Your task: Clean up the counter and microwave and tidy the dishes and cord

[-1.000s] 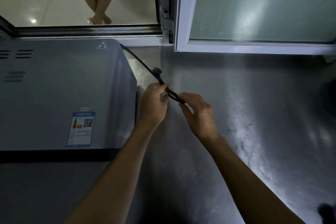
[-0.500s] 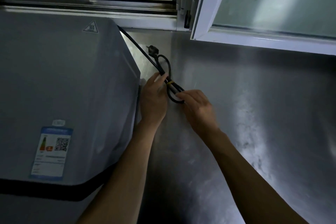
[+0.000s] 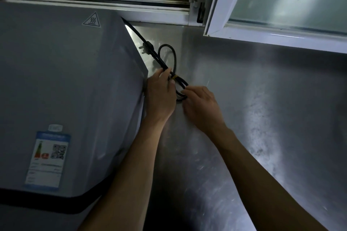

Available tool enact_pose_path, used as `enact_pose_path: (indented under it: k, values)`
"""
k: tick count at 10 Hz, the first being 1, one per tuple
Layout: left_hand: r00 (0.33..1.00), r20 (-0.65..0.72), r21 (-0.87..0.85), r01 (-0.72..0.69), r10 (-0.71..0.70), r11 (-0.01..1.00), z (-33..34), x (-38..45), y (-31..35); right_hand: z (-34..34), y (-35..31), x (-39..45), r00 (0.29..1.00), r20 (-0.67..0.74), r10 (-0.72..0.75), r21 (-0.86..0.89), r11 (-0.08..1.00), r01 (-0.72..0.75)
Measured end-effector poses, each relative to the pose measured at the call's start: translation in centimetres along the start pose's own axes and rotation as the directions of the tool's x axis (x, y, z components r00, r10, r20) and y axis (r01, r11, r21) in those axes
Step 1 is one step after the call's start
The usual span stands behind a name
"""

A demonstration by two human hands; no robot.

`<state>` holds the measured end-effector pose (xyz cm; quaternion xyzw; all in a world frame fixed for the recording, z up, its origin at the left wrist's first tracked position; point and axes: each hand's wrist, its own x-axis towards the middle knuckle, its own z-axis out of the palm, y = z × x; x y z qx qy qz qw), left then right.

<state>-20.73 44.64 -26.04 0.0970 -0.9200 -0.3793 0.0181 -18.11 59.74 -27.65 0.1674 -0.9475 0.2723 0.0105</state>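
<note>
The black power cord (image 3: pixel 167 65), folded into a narrow bundle and cinched by a small yellow tie (image 3: pixel 174 77), lies on the brushed steel bench (image 3: pixel 262 118) just beside the right flank of the grey metal microwave (image 3: pixel 65 90). Its long axis runs from about eleven o'clock, where the pronged plug (image 3: pixel 145 46) sits with prongs aimed at the microwave, down to about five o'clock, where the near loop ends. A second loop bulges out toward one o'clock.

The left hand (image 3: pixel 161 95) pinches the bundle at the tie; the right hand (image 3: pixel 199 105) has its fingertips curled on the near loop. The hands are close together, both clamped on the cord.

To finish well, the person should probably keep the strands parallel, snug the tie, and tuck the stray loop flat against the microwave's side.

A white-framed window (image 3: pixel 262 30) stands open at one o'clock.
</note>
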Motion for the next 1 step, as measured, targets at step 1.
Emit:
enact_pose_path:
  k: [1]
  values:
    - [0.998, 0.046, 0.081, -0.053, 0.049, 0.995, -0.59, -0.44, 0.43, -1.29, -0.51, -0.27, 0.996, 0.02, 0.083, -0.025, 0.996, -0.082]
